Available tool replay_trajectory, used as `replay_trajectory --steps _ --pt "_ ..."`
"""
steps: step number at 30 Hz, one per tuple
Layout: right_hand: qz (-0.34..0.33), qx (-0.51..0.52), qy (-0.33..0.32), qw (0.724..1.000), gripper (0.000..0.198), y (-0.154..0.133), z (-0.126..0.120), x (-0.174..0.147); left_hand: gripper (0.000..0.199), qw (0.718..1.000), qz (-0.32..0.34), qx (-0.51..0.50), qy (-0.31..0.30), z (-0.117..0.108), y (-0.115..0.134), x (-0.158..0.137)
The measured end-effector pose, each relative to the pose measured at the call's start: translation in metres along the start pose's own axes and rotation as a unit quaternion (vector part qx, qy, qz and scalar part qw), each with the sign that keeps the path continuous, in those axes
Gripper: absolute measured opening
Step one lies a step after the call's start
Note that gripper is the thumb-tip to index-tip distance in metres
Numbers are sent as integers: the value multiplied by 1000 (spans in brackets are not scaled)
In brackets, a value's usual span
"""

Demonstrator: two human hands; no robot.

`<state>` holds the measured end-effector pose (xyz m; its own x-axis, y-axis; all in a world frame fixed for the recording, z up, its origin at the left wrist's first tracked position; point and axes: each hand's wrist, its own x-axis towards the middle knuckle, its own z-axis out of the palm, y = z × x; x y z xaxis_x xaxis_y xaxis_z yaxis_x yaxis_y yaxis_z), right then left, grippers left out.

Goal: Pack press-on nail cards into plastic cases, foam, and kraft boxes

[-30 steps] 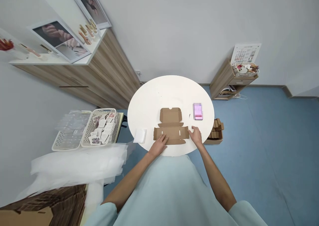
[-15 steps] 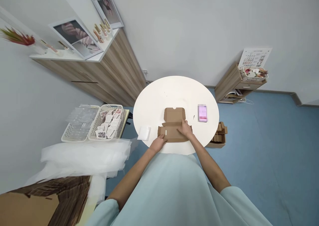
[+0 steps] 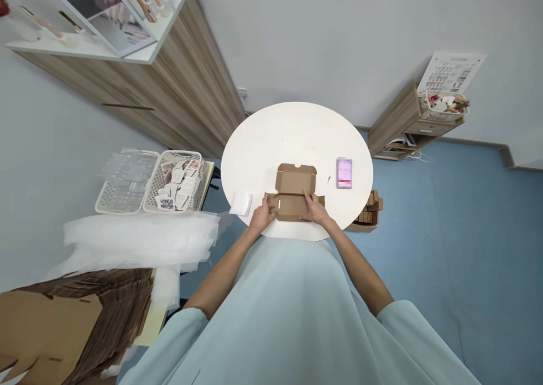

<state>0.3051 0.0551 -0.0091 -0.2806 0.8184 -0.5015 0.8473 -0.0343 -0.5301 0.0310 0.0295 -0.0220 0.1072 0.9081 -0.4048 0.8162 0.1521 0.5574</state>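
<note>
A brown cardboard box (image 3: pixel 292 206) lies partly folded on the white round table (image 3: pixel 258 142), its lid panel (image 3: pixel 296 178) raised on the far side. My left hand (image 3: pixel 262 215) is at the box's left end, its fingers closed on the side flap there. Over the right end, my right hand (image 3: pixel 317 208) grips the box, with the index finger reaching to the lid fold and the thumb at the near edge. A small white packet (image 3: pixel 241 203) rests on the table left of my left hand.
A phone with a blurred pink screen (image 3: pixel 344 173) lies right of the box. Left of the table are white baskets (image 3: pixel 146 204) of packets and plastic pieces, white wrap sheets (image 3: pixel 139 239) and stacked flat cardboard (image 3: pixel 51 328). A carton of small boxes (image 3: pixel 365 226) stands on the floor at right.
The lid panel stands more upright from the box base. My left hand has shifted onto the left flap, and my right hand's thumb is now at the near edge. The view has tilted down.
</note>
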Motion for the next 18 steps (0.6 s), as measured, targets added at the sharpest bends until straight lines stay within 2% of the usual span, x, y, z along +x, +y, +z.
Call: replay_trajectory --steps 3,9,11,16,18 --pt "-2 -11 -14 1000 146 -1 2 -1 84 1000 -2 30 0 -1 6 5" --pt "-4 -17 -23 1000 143 -1 5 -4 57 992 18 121 -14 -1 18 9" --pt "-10 -9 -26 1000 137 2 2 -3 51 991 16 135 -14 -2 20 9" --pt "-15 -11 -12 1000 105 4 -8 2 43 988 9 151 -20 -7 24 12" --pt "-16 -18 -9 1000 101 4 -10 3 42 989 13 145 -20 -9 25 12"
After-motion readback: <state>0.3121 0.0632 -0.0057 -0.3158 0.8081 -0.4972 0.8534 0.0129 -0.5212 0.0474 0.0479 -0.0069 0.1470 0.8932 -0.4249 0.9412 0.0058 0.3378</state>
